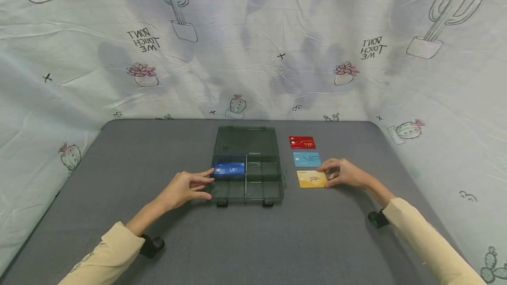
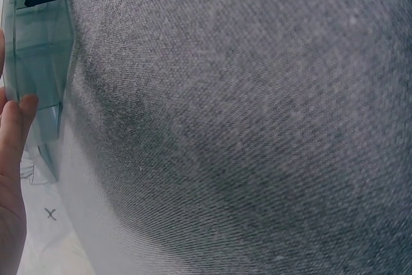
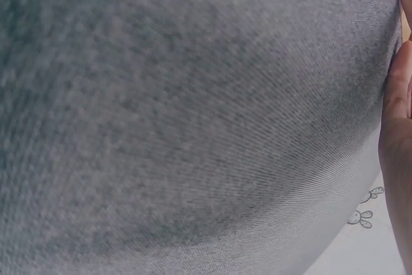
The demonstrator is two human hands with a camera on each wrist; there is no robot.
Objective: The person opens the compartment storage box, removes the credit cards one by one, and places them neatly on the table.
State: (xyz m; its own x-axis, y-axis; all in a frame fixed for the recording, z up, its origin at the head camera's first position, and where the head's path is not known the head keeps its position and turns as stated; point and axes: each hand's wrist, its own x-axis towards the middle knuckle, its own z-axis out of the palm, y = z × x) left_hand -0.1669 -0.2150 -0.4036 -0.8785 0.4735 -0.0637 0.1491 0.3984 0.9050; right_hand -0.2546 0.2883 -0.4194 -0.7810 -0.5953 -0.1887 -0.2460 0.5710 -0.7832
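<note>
A dark translucent plastic box point(image 1: 245, 192) lies with its lid point(image 1: 246, 140) folded back. A blue VIP card point(image 1: 229, 169) lies in its back left compartment. My left hand point(image 1: 186, 188) rests at the box's left side, fingers extended to the rim and thumb against the wall; the left wrist view shows this hand point(image 2: 11, 140) beside the box's side wall point(image 2: 42, 69). With thumb and fingers my right hand point(image 1: 343, 173) pinches the right edge of a yellow card point(image 1: 310, 179) on the table. Only part of this hand point(image 3: 399, 94) shows in the right wrist view.
Behind the yellow card, a light blue VIP card point(image 1: 306, 159) and a red VIP card point(image 1: 302, 142) lie in a column right of the box. Grey cloth covers the table point(image 1: 245, 245). A cactus-print curtain point(image 1: 253, 56) hangs behind and at both sides.
</note>
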